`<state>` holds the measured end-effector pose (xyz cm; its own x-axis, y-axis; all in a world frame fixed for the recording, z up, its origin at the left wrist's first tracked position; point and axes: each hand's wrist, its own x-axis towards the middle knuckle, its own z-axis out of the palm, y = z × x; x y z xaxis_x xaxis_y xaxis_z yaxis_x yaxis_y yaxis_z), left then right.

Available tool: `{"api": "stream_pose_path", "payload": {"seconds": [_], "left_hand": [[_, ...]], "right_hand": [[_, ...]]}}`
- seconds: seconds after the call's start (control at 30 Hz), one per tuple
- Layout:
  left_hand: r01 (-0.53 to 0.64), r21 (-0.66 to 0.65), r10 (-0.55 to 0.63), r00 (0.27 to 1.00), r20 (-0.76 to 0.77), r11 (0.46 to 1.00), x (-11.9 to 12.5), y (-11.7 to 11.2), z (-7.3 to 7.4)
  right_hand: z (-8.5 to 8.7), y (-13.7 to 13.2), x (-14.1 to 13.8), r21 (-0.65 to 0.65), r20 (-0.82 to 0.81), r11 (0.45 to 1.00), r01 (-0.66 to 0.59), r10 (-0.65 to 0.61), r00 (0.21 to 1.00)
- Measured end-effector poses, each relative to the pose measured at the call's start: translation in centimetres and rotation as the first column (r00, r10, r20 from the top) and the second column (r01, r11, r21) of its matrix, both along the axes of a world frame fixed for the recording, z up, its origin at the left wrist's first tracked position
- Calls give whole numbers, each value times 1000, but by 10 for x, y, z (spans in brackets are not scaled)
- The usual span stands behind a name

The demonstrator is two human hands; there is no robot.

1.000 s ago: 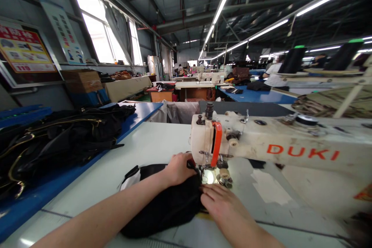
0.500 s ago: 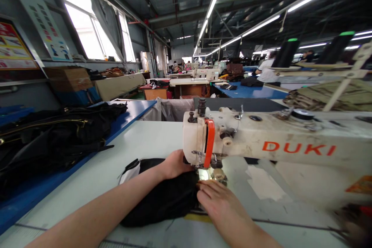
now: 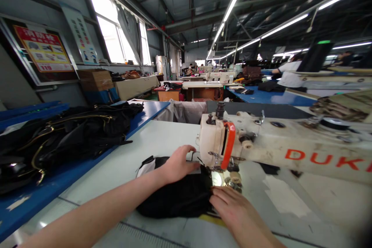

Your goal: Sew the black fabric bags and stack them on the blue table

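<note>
A piece of black fabric with a white patch at its far left lies on the white sewing table, under the head of a cream sewing machine with an orange guard. My left hand rests on the fabric's far side beside the machine head, fingers curled over a light strip. My right hand lies flat on the fabric's near right edge, just in front of the presser foot, fingers stretched toward it.
A heap of black bags with gold trim sits on a blue table at the left. Cardboard boxes stand by the window wall. Further sewing stations and a person in white are at the back.
My left hand has shifted a little away from the machine head, and its fingers now curl over a light strip on the fabric. The camera has swung to the left. My right hand stays on the fabric.
</note>
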<state>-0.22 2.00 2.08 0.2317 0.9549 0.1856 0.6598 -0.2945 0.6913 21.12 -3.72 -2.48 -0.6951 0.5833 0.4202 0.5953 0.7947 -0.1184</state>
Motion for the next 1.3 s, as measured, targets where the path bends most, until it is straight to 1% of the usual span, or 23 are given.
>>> {"api": "stream_pose_path", "payload": {"seconds": [0.03, 0.07, 0.1, 0.17, 0.23, 0.33, 0.43, 0.53, 0.63, 0.73, 0.87, 0.97, 1.03, 1.17, 1.23, 1.3], "left_hand": [[-47, 52, 48, 998, -32, 998, -6, -12, 1], [-66, 109, 74, 994, -75, 992, -12, -24, 0], [-56, 150, 76, 989, -125, 987, -18, -34, -3], [-25, 189, 66, 975, -214, 982, -28, -50, -9], [-39, 183, 87, 962, -259, 982, -35, -54, -15], [-100, 125, 129, 958, -255, 987, -38, -47, -15], [-129, 70, 141, 968, -208, 989, -34, -36, -10], [-151, 36, 154, 978, -139, 988, -24, -26, -11], [-164, 9, 164, 986, -7, 986, -11, -14, -15], [-166, 9, 163, 975, 151, 986, 4, -6, -19], [-127, -2, 123, 952, 279, 992, 22, -11, -23], [-94, 20, 83, 945, 317, 995, 30, -20, -28], [-120, 62, 97, 952, 290, 991, 34, -23, -32], [-218, 104, 211, 975, 75, 970, 40, -18, -36], [-213, 124, 216, 976, -9, 969, 40, -14, -36], [-167, 152, 177, 983, -50, 974, 36, -13, -34]], "right_hand": [[1, 0, 0, -2, 15, 1000, 0, 0, 1000], [2, 0, -1, -5, 33, 1000, 5, -5, 999], [2, -1, -1, -9, 51, 1000, 9, -9, 999], [3, 0, -2, -9, 77, 1000, 10, -9, 997], [3, 0, -3, -1, 83, 1000, 6, -6, 997], [5, -1, -3, -16, 66, 1000, 10, -9, 998], [9, -3, -4, -60, 59, 998, 26, -22, 998], [13, -6, -6, -78, 85, 996, 47, -41, 996], [15, -7, -8, -96, 104, 993, 71, -61, 993], [16, -8, -8, -107, 103, 992, 71, -60, 993], [18, -8, -8, -109, 105, 992, 66, -55, 993], [19, -8, -7, -114, 101, 991, 70, -59, 993], [19, -9, -7, -119, 109, 990, 72, -59, 992], [20, -9, -8, -103, 111, 992, 76, -65, 992], [21, -9, -8, -117, 113, 990, 73, -60, 992], [22, -9, -8, -133, 115, 989, 67, -52, 992]]}}
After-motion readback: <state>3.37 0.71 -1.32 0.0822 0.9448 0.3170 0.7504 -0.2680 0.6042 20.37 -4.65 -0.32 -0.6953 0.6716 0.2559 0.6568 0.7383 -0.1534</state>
